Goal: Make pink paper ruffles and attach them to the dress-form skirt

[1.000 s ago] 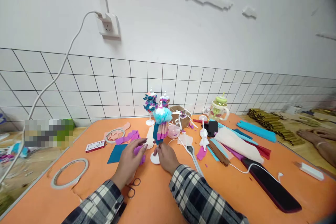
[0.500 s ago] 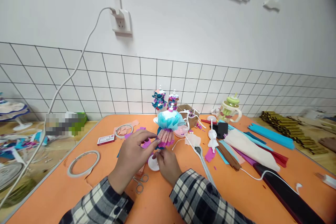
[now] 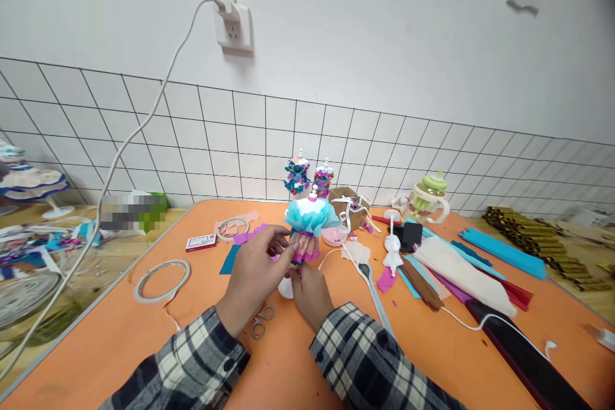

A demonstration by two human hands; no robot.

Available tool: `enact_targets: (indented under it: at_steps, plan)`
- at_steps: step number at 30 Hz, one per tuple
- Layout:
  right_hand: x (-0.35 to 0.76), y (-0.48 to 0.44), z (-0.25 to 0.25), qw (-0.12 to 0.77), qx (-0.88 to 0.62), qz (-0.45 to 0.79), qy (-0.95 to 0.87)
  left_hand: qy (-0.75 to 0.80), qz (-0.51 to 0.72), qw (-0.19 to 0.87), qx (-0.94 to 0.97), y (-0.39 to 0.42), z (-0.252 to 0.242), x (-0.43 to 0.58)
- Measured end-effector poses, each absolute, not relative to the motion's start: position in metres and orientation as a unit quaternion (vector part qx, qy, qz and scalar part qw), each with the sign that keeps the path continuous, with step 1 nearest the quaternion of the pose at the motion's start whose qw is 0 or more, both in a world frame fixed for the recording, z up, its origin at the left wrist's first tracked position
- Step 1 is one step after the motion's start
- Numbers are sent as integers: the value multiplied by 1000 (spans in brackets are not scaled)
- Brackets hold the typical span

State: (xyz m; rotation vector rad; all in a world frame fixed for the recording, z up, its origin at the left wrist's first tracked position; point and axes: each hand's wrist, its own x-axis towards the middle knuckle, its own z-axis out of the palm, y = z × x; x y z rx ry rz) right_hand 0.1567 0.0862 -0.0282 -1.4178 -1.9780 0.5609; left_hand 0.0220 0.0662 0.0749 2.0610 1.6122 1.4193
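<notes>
A small crepe-paper dress [image 3: 311, 216] on a white stand is upright in front of me, with a turquoise layer over a pink ruffle [image 3: 306, 247]. My left hand [image 3: 257, 272] comes from the left, its thumb and fingers closed at the ruffle's edge. Lower down, my right hand [image 3: 311, 295] is closed around the stand just under the ruffle; its fingertips are partly hidden. The round white base [image 3: 285, 289] shows between my hands. Small scissors [image 3: 262, 322] lie near my left wrist.
Two decorated figures [image 3: 296, 176] and a cardboard box [image 3: 346, 202] stand behind. Tape rolls [image 3: 162, 280] and a red-and-white box [image 3: 200, 243] lie left. On the right are a white figure [image 3: 393, 252], a green-lidded cup [image 3: 427, 197], crepe paper [image 3: 466, 274] and a corded black tool [image 3: 523, 352].
The view has shifted slightly, so the table's things sit a little further right. My left fingers have curled in closer on the pink ruffle. My right hand keeps its hold under the dress.
</notes>
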Motion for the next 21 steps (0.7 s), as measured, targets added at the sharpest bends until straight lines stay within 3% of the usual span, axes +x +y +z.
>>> enact_targets:
  at_steps: [11, 21]
  plan:
    - [157, 86, -24, 286, -554, 205, -754, 549, 518, 90, 649, 65, 76, 24]
    - [165, 97, -34, 314, -541, 202, -754, 545, 460, 119, 690, 73, 70, 20]
